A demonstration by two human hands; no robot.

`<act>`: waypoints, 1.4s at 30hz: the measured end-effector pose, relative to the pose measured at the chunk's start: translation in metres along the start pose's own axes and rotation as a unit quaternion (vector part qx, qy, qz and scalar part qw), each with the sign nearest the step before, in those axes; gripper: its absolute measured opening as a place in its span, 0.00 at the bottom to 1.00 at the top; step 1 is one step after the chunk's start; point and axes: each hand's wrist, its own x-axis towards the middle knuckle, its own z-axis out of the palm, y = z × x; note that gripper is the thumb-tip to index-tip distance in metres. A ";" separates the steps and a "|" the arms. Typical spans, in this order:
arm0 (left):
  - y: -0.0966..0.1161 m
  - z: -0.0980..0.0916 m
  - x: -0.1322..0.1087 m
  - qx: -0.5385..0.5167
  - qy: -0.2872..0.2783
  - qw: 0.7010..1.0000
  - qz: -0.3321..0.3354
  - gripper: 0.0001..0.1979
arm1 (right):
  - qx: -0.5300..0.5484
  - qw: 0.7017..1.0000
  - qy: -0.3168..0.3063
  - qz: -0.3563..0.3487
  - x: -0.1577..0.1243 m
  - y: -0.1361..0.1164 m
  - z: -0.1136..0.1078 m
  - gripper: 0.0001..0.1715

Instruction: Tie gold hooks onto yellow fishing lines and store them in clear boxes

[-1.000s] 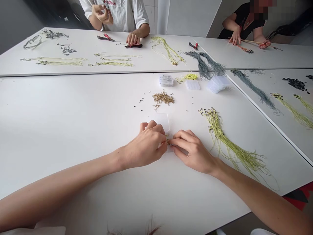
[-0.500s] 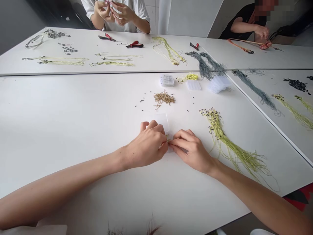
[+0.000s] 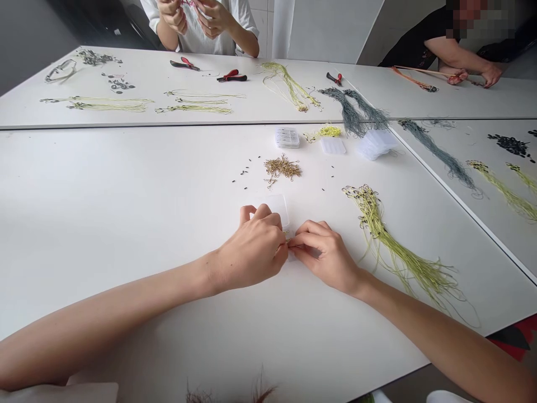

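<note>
My left hand point(image 3: 253, 254) and my right hand point(image 3: 324, 254) meet fingertip to fingertip on the white table point(image 3: 126, 212). Both are closed in a pinch on a tiny gold piece point(image 3: 288, 240) between them, too small to name. A small clear plastic box point(image 3: 280, 208) lies just beyond my left hand's knuckles. A pile of gold hooks point(image 3: 282, 167) sits farther back, with small dark beads point(image 3: 245, 170) scattered beside it. A bundle of yellow-green cords point(image 3: 394, 254) lies to the right of my right hand.
Clear boxes point(image 3: 287, 137) and grey cords point(image 3: 350, 112) lie at the back right. Red-handled pliers point(image 3: 230, 76) and more yellow cords point(image 3: 193, 106) rest on the far table. One person point(image 3: 201, 22) works opposite and another point(image 3: 461, 56) at the far right.
My hands have stayed pinched together, my right hand shifting slightly left. The person opposite lifted both hands off the table, uncovering the pliers. The far-right person's hands moved right.
</note>
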 end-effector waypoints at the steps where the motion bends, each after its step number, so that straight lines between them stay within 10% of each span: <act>1: 0.001 0.000 -0.001 0.007 0.005 1.000 -0.002 0.17 | -0.001 1.000 -0.002 -0.001 0.000 0.000 0.000 0.09; 42: 0.001 -0.005 0.001 0.022 0.003 0.998 -0.055 0.15 | -0.028 0.999 -0.012 -0.011 0.002 -0.008 0.009 0.10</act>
